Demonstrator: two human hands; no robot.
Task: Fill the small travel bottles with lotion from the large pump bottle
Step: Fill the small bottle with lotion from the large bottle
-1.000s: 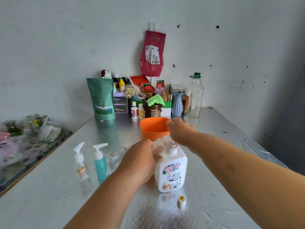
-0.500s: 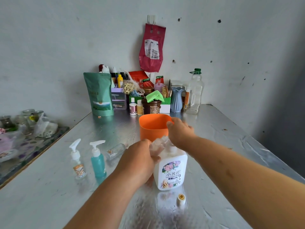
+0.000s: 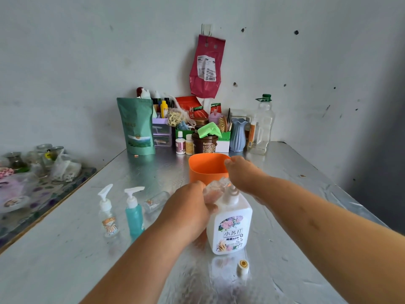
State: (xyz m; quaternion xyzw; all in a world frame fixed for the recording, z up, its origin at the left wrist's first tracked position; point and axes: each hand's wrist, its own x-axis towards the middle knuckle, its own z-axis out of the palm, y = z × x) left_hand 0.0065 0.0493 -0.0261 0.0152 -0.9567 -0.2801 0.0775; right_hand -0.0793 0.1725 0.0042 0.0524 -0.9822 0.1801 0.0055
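I am holding both forearms stretched forward, my left hand (image 3: 188,213) gripping crinkled clear wrap (image 3: 215,189) in curled fingers, my right hand (image 3: 243,174) arching knuckles-up just beyond that grip, fingertips hidden.

your left grip (image 3: 188,213) clutches a crumpled clear wrap (image 3: 215,189) against the neck of the white pump bottle (image 3: 230,224), which stands upright on the silver desk (image 3: 65,249). your right grip (image 3: 243,174) sits over the pump head, fingers hidden, just before the orange cup (image 3: 206,167). a small cap (image 3: 242,268) stands near the bottle's base. to the left stand a clear travel bottle (image 3: 108,216) and a teal travel bottle (image 3: 134,213); a third bottle (image 3: 156,201) lies on its side.
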